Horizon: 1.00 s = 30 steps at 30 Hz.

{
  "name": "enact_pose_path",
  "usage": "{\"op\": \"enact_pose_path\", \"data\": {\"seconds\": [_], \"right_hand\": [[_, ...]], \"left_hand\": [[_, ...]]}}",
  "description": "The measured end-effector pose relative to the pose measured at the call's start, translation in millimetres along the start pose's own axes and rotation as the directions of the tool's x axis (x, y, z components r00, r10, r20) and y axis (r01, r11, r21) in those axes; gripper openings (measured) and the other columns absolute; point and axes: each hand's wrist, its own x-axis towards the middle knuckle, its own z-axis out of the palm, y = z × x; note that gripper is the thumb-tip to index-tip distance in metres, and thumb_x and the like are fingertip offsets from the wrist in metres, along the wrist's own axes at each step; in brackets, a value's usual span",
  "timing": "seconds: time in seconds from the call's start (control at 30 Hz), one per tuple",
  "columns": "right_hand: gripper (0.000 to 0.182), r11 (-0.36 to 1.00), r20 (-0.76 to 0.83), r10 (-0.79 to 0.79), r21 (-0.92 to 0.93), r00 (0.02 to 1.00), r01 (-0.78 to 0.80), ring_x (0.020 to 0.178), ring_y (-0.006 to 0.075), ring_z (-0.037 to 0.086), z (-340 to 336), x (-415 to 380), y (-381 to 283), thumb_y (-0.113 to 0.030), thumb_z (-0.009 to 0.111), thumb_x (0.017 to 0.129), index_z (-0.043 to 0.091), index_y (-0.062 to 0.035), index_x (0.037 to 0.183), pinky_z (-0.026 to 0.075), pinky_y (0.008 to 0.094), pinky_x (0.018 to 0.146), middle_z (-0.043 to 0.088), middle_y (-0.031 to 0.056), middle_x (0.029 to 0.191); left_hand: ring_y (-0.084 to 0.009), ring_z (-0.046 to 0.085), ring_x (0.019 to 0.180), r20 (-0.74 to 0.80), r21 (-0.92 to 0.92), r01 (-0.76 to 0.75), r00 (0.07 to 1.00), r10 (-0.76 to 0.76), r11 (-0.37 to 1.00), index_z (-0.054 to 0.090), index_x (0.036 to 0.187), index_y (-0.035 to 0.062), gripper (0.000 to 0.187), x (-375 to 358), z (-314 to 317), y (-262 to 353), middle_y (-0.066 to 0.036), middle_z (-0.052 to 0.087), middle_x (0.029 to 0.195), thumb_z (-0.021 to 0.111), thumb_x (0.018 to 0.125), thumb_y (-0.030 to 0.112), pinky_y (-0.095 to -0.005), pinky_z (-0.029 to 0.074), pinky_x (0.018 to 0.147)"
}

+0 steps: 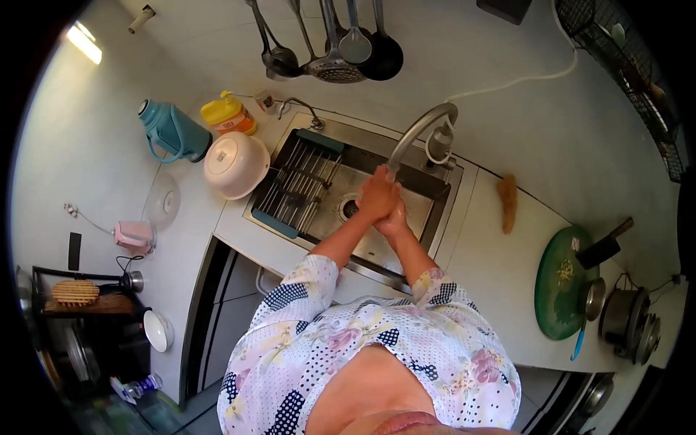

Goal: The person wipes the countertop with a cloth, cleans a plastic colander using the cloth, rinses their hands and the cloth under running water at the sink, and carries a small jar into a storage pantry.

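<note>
My left hand (378, 193) and my right hand (394, 218) are pressed together over the steel sink (417, 206). The left lies on top, its fingers closed round the right. Most of the right hand's fingers are hidden behind it. Just above them is the mouth of the curved faucet (419, 127); whether water runs is too blurred to tell. Left of my hands, a metal drying rack (293, 190) spans part of the sink. Below them the drain (349, 209) shows.
Left counter: pink-white basin (236, 165), yellow jug (228, 114), blue thermos (174, 131). Right counter: ginger-like root (507, 204), green round board (557, 297) with chopped bits, cleaver (603, 248), steel ladle-like utensil (593, 299), pots (625, 317). Ladles (355, 46) hang on the wall.
</note>
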Motion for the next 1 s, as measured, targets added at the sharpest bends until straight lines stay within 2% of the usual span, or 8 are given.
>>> {"op": "enact_pose_path", "data": {"seconds": [0.13, 0.23, 0.3, 0.37, 0.53, 0.7, 0.9, 1.0], "right_hand": [[0.047, 0.996, -0.055, -0.081, 0.028, 0.995, 0.083, 0.115, 0.0252, 0.048, -4.1, 12.0, -7.8, -0.042, 0.045, 0.093, 0.046, -0.0114, 0.129, 0.037, 0.0464, 0.098, 0.051, 0.0057, 0.128], [0.044, 0.982, -0.066, -0.191, -0.029, 0.979, 0.189, 0.113, 0.0230, 0.050, -37.7, 15.0, -27.1, -0.038, 0.049, 0.092, 0.048, -0.0109, 0.127, 0.040, 0.0438, 0.096, 0.052, 0.0047, 0.127], [0.044, 0.985, -0.111, -0.173, 0.006, 0.979, 0.175, 0.115, 0.0231, 0.049, -34.1, 10.8, -10.9, -0.037, 0.050, 0.092, 0.049, -0.0104, 0.127, 0.039, 0.0434, 0.098, 0.051, 0.0058, 0.128], [0.043, 0.992, -0.141, -0.110, 0.040, 0.984, 0.116, 0.116, 0.0231, 0.049, -22.1, 13.4, 8.5, -0.036, 0.050, 0.092, 0.049, -0.0099, 0.127, 0.038, 0.0430, 0.099, 0.051, 0.0070, 0.129], [0.026, 0.982, -0.144, -0.190, -0.051, 0.971, 0.184, 0.103, 0.0188, 0.054, 12.5, -7.1, 23.1, -0.025, 0.056, 0.090, 0.057, -0.0103, 0.112, 0.044, 0.0379, 0.088, 0.059, 0.0056, 0.112], [0.017, 0.871, -0.140, -0.396, -0.371, 0.907, 0.323, 0.080, 0.0194, 0.056, -44.9, 21.6, 10.2, -0.019, 0.048, 0.094, 0.057, -0.0047, 0.096, 0.048, 0.0321, 0.073, 0.056, 0.0069, 0.091], [0.017, 0.922, -0.578, -0.355, -0.345, 0.735, 0.174, 0.051, 0.0173, 0.042, -20.0, 49.3, -19.9, -0.023, 0.046, 0.093, 0.053, -0.0077, 0.093, 0.034, 0.0345, 0.041, 0.047, 0.0064, 0.072], [0.021, 0.727, -0.394, -0.520, -0.670, 0.758, 0.151, 0.049, 0.0178, 0.039, -65.3, 84.6, -23.8, -0.029, 0.045, 0.094, 0.051, -0.0100, 0.088, 0.029, 0.0330, 0.040, 0.042, 0.0047, 0.065]], "left_hand": [[-0.0393, 0.027, 0.133, 0.251, 0.210, -0.062, 0.968, 0.008, 0.976, 0.041, 0.132, -0.0021, 0.050, 0.9, 2.7, -14.7, -0.026, 0.029, 0.143, 0.045, 0.088, 0.023, -0.0478, 0.019, 0.108], [-0.0408, 0.034, 0.127, 0.062, -0.035, -0.262, 0.963, 0.263, 0.965, 0.040, 0.133, 0.0009, 0.049, -28.4, 14.8, 9.9, -0.022, 0.040, 0.137, 0.043, 0.088, 0.023, -0.0499, 0.017, 0.109], [-0.0415, 0.040, 0.121, 0.071, -0.150, -0.114, 0.990, 0.125, 0.982, 0.044, 0.128, -0.0004, 0.044, -27.5, 35.7, -17.5, -0.021, 0.043, 0.133, 0.040, 0.092, 0.025, -0.0484, 0.024, 0.106], [-0.0343, 0.028, 0.134, 0.316, 0.232, 0.041, 0.942, -0.115, 0.972, 0.036, 0.137, 0.0006, 0.050, -5.5, -11.1, 4.6, -0.022, 0.035, 0.141, 0.041, 0.095, 0.026, -0.0471, 0.016, 0.110], [-0.0326, 0.027, 0.135, -0.071, 0.348, 0.118, 0.992, -0.100, 0.930, 0.033, 0.139, 0.0028, 0.063, -2.1, -15.6, -36.9, -0.019, 0.032, 0.144, 0.033, 0.095, 0.048, -0.0538, 0.015, 0.108], [-0.0350, 0.034, 0.131, 0.137, -0.048, 0.278, 0.953, -0.270, 0.959, 0.033, 0.139, 0.0036, 0.066, -34.2, -2.1, -32.4, -0.020, 0.037, 0.141, 0.027, 0.095, 0.053, -0.0481, 0.022, 0.106], [-0.0312, 0.047, 0.116, 0.232, -0.386, 0.309, 0.945, -0.233, 0.869, 0.043, 0.130, -0.0006, 0.061, -60.9, 4.9, -35.5, -0.019, 0.049, 0.128, 0.032, 0.096, 0.049, -0.0389, 0.036, 0.096], [-0.0273, 0.053, 0.109, 0.223, -0.428, 0.309, 0.947, -0.232, 0.849, 0.048, 0.125, -0.0023, 0.059, -67.3, 7.2, -49.8, -0.017, 0.055, 0.121, 0.034, 0.096, 0.047, -0.0361, 0.041, 0.091]]}}
